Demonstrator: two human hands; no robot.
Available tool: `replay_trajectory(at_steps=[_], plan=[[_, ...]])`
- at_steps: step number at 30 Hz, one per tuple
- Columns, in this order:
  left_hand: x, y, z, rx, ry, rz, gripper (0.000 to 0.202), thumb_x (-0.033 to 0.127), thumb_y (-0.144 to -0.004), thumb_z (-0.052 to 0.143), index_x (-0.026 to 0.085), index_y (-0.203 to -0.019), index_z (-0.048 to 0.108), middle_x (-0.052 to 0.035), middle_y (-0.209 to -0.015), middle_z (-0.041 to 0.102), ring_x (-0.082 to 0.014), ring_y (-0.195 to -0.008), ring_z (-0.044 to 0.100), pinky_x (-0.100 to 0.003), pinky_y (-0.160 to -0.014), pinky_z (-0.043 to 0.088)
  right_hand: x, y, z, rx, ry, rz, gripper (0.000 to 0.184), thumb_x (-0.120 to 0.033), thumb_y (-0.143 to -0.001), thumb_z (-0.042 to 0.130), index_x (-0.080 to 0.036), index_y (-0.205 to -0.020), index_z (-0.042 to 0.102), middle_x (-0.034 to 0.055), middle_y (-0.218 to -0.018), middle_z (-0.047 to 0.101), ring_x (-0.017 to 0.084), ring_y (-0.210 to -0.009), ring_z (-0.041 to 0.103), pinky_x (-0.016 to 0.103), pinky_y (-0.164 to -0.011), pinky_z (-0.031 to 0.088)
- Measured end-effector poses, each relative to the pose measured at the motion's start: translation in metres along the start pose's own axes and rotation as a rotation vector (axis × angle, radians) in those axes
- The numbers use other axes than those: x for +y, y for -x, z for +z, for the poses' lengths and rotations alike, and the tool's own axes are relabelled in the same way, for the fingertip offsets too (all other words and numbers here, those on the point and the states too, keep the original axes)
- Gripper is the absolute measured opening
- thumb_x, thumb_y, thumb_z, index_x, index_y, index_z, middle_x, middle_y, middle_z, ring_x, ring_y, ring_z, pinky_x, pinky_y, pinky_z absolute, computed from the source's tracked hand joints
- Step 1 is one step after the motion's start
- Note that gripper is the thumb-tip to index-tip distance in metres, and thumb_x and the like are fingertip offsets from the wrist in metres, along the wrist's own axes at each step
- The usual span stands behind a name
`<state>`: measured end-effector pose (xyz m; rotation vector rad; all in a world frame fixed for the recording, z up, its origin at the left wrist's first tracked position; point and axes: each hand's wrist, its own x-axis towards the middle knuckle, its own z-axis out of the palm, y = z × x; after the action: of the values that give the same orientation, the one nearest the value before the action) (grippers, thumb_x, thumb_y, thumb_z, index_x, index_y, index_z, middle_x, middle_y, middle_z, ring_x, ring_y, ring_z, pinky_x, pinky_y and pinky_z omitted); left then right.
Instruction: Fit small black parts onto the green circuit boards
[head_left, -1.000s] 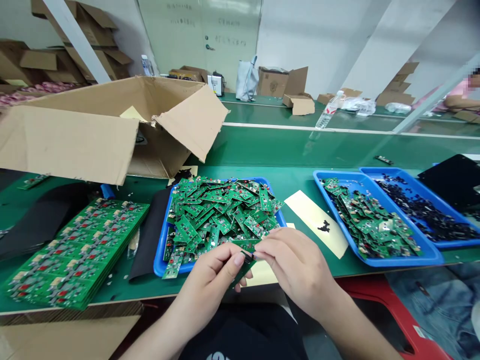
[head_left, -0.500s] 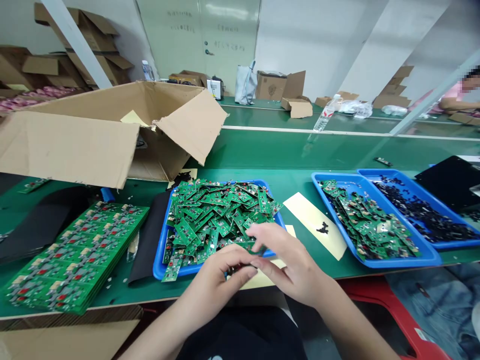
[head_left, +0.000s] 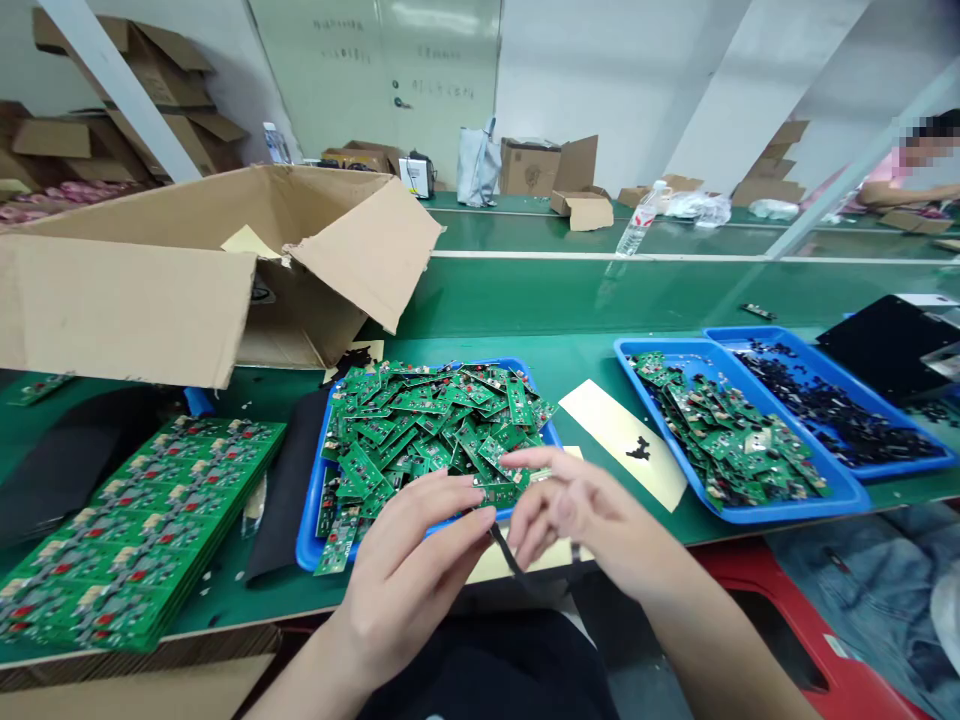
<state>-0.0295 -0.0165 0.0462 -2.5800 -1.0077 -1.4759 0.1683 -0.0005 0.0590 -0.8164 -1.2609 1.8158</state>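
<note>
My left hand [head_left: 420,560] pinches a small green circuit board [head_left: 496,493] between thumb and fingers, mostly hidden by the fingertips. From below those fingertips a thin dark strip [head_left: 510,552] slants toward my right hand [head_left: 581,515]; whether it belongs to the board I cannot tell. My right hand is close beside the left, index finger stretched out and the other fingers loosely bent, with nothing clearly held. Just behind both hands stands a blue tray [head_left: 309,535] heaped with loose circuit boards [head_left: 420,420]. A pale yellow sheet [head_left: 551,556] lies partly under my right hand.
Stacked panels of joined boards [head_left: 142,530] lie left, near black sheets [head_left: 281,490]. An open carton [head_left: 127,310] stands behind. To the right are a yellow card [head_left: 600,420] with a black piece, a tray [head_left: 847,497] of boards and another [head_left: 911,460] of small black parts.
My right hand's fingertips have come away from the left's, and its index finger has straightened. The left fingers have extended more over the board. The whole view has shifted slightly.
</note>
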Motion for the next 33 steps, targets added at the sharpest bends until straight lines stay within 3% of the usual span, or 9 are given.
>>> replay_trajectory(at_steps=[2, 6, 12, 21, 27, 33], plan=[[0.000, 0.000, -0.001, 0.008, -0.046, 0.020, 0.027, 0.004, -0.077, 0.063, 0.018, -0.100, 0.063, -0.0072, -0.093, 0.071, -0.0204, -0.091, 0.068, -0.037, -0.084, 0.057, 0.005, 0.006, 0.013, -0.062, -0.068, 0.077, 0.055, -0.051, -0.078, 0.065, -0.017, -0.118, 0.047, 0.0001, -0.070, 0.064, 0.015, -0.063, 0.066, 0.030, -0.063, 0.052], [0.000, 0.001, -0.004, 0.017, -0.089, 0.021, 0.025, 0.006, -0.079, 0.063, 0.019, -0.100, 0.062, -0.0064, -0.092, 0.071, -0.0201, -0.088, 0.069, -0.036, -0.079, 0.059, 0.010, 0.013, 0.029, -0.003, -0.123, 0.078, 0.042, -0.038, -0.080, 0.066, -0.018, -0.113, 0.051, -0.0027, -0.067, 0.063, 0.012, -0.061, 0.066, 0.028, -0.064, 0.052], [0.002, -0.001, -0.006, 0.026, -0.082, 0.008, 0.023, 0.012, -0.078, 0.068, 0.015, -0.100, 0.061, -0.0085, -0.090, 0.072, -0.0178, -0.079, 0.070, -0.026, -0.068, 0.061, 0.013, 0.009, 0.028, 0.063, -0.162, 0.067, 0.025, -0.032, -0.077, 0.069, -0.015, -0.093, 0.057, -0.0046, -0.059, 0.060, 0.007, -0.050, 0.059, 0.019, -0.053, 0.047], [0.002, 0.001, -0.008, -0.030, 0.093, -0.098, 0.033, 0.018, -0.080, 0.067, 0.020, -0.113, 0.061, -0.0076, -0.089, 0.074, -0.0178, -0.080, 0.071, -0.023, -0.073, 0.059, 0.012, 0.001, 0.027, 0.068, -0.107, 0.094, 0.017, -0.027, -0.071, 0.070, -0.016, -0.075, 0.057, -0.0046, -0.056, 0.058, 0.006, -0.046, 0.055, 0.017, -0.047, 0.045], [0.007, 0.006, 0.001, 0.006, 0.326, -0.296, 0.036, 0.022, -0.082, 0.066, 0.026, -0.117, 0.060, -0.0053, -0.093, 0.073, -0.0168, -0.081, 0.069, -0.025, -0.070, 0.058, 0.007, 0.003, 0.032, 0.159, 0.188, -0.105, 0.004, -0.016, -0.074, 0.061, -0.018, -0.074, 0.058, -0.0034, -0.063, 0.058, 0.008, -0.057, 0.055, 0.018, -0.055, 0.045], [0.014, 0.006, -0.003, -0.017, 0.350, -0.405, 0.035, 0.018, -0.079, 0.067, 0.028, -0.112, 0.063, -0.0019, -0.098, 0.074, -0.0150, -0.085, 0.069, -0.020, -0.077, 0.056, 0.003, 0.007, 0.033, 0.187, 0.541, -0.327, 0.007, -0.015, -0.081, 0.054, -0.019, -0.080, 0.059, -0.0011, -0.072, 0.064, 0.011, -0.065, 0.060, 0.021, -0.063, 0.049]])
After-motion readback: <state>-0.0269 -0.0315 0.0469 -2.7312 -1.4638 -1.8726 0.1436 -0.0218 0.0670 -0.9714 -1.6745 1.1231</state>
